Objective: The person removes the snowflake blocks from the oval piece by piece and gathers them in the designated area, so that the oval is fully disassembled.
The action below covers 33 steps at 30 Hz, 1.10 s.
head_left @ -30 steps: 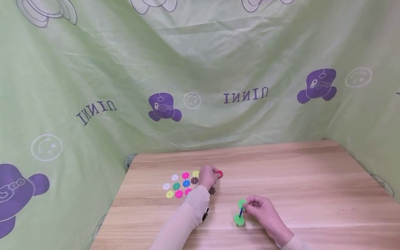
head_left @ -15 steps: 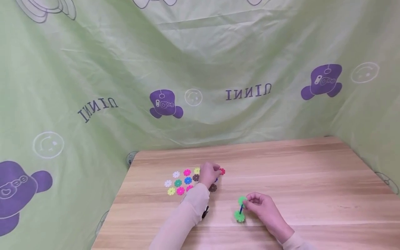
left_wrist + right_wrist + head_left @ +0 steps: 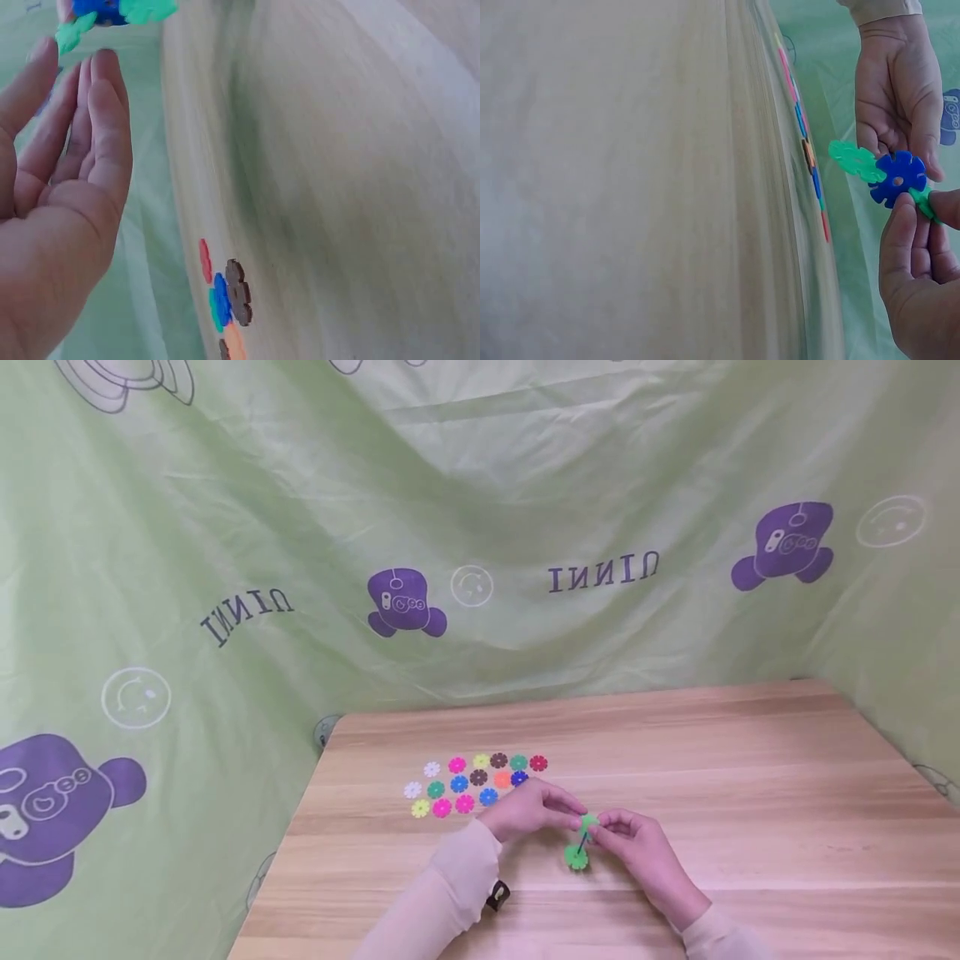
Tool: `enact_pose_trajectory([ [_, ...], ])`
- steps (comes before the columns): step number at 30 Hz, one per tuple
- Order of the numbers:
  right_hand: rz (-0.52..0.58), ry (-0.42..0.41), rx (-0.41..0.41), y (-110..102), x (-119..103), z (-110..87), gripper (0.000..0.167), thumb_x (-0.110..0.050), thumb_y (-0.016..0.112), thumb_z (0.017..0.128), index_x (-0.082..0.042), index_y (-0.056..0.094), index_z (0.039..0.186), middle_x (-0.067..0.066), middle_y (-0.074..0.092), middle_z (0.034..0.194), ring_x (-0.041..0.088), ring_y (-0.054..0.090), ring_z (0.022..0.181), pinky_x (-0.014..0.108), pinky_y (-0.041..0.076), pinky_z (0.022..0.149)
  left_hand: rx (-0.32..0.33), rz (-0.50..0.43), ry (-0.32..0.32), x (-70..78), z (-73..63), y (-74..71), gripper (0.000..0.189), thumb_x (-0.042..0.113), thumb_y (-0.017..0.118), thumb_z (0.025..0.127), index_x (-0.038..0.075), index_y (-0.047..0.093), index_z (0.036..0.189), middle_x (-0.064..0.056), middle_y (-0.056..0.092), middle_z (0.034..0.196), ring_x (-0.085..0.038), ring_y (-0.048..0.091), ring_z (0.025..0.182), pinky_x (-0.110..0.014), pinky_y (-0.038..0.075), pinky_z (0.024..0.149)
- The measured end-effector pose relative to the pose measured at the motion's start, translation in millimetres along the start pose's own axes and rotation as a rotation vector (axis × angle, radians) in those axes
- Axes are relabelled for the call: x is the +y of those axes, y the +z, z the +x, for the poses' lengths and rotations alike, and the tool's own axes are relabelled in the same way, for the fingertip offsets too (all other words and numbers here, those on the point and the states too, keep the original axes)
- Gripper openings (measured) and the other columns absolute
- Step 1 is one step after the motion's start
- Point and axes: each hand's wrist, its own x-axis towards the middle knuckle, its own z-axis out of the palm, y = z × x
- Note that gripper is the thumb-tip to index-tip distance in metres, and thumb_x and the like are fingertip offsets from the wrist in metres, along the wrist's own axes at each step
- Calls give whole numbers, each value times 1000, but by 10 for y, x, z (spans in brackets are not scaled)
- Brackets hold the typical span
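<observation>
My right hand (image 3: 647, 856) pinches a small green disc (image 3: 923, 202) between thumb and fingers. That disc is joined to a notched blue disc (image 3: 889, 171), which has a second green disc (image 3: 851, 159) slotted on its other side. In the head view the lower green disc (image 3: 576, 858) hangs above the table. My left hand (image 3: 525, 810) has come up close to the joined discs from the left. In the left wrist view its thumb and fingers (image 3: 111, 135) are apart with nothing between them, just below the green and blue pieces.
Several flower-shaped discs (image 3: 459, 784) in mixed colours lie in rows at the table's left back, a red disc (image 3: 538, 763) at their right end. The wooden table (image 3: 712, 760) stands against a green printed curtain (image 3: 600, 643). A black item (image 3: 497, 895) is beside my left sleeve.
My left hand has left the red disc at the rows' end and moved right and nearer, to the joined discs. The red disc stays on the table. My right hand keeps its pinch.
</observation>
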Motion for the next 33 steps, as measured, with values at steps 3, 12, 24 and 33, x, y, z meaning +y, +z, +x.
enact_pose_trajectory([
  [3, 4, 4, 16, -16, -19, -14, 22, -11, 71, 88, 4, 64, 103, 10, 73, 100, 14, 69, 94, 18, 55, 85, -1, 31, 19, 35, 7, 71, 22, 20, 77, 85, 16, 76, 107, 6, 75, 105, -2, 64, 100, -32, 48, 100],
  [12, 7, 12, 32, -19, 22, -29, 28, -12, 74, 86, 4, 64, 107, 11, 72, 102, 14, 68, 94, 16, 53, 85, 94, 92, 9, 91, -1, 192, 13, 21, 80, 82, 19, 77, 94, 11, 75, 89, -1, 64, 83, -27, 51, 87],
  [24, 20, -45, -60, -14, 63, -33, 45, -15, 79, 82, 7, 61, 117, 20, 71, 113, 9, 71, 95, 17, 54, 85, 148, 30, 26, 140, -2, 247, 10, 16, 77, 85, 13, 74, 94, 7, 72, 84, -3, 64, 77, -20, 53, 75],
  [33, 0, -40, -63, -9, 61, -31, 45, -16, 79, 83, 9, 62, 117, 20, 71, 112, 10, 71, 95, 17, 55, 84, 198, 86, 14, 196, -10, 334, 6, 11, 72, 87, 14, 69, 92, 7, 67, 84, -3, 61, 80, -22, 53, 80],
])
